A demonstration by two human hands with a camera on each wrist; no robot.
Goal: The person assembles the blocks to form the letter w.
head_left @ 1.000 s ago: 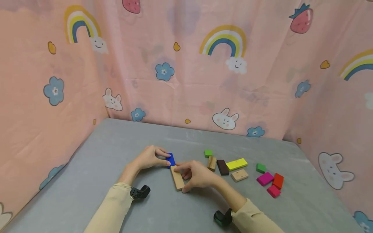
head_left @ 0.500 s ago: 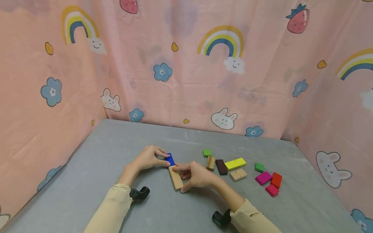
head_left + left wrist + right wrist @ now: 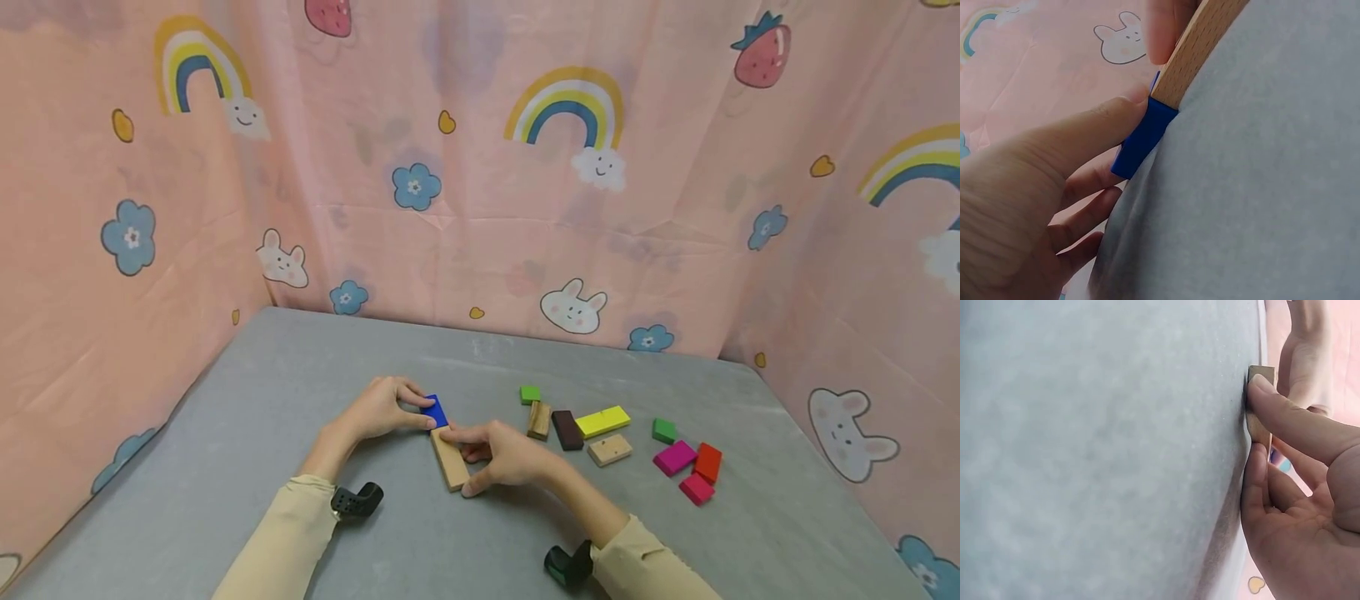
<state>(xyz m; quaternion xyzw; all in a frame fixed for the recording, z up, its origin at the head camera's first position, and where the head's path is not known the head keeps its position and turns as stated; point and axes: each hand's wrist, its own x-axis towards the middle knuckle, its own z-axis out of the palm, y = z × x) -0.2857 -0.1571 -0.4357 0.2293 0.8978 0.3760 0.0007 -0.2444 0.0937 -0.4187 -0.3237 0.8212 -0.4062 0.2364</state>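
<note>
My left hand [image 3: 380, 409] pinches a small blue block [image 3: 433, 412] between thumb and fingers on the grey table. A longer plain wooden block [image 3: 450, 460] lies end to end with it, and in the left wrist view [image 3: 1188, 62] the two ends touch. My right hand [image 3: 512, 455] grips the wooden block, its thumb at the near end and its index finger near the joint with the blue one. In the right wrist view the thumb [image 3: 1297, 422] presses on the wooden block [image 3: 1260, 429]; the blue block is mostly hidden there.
Right of my hands lie a green block [image 3: 530, 395], a striped brown block [image 3: 538, 420], a dark brown block [image 3: 567, 430], a yellow block [image 3: 603, 422] and a light wooden block [image 3: 610, 450]. Farther right are green [image 3: 663, 430], magenta [image 3: 675, 458], orange-red [image 3: 707, 462] and pink [image 3: 697, 489] blocks.
The whole head view has shifted slightly, with the scene drifting left. Both hands keep their hold on the two blocks, with no visible movement against the table.
</note>
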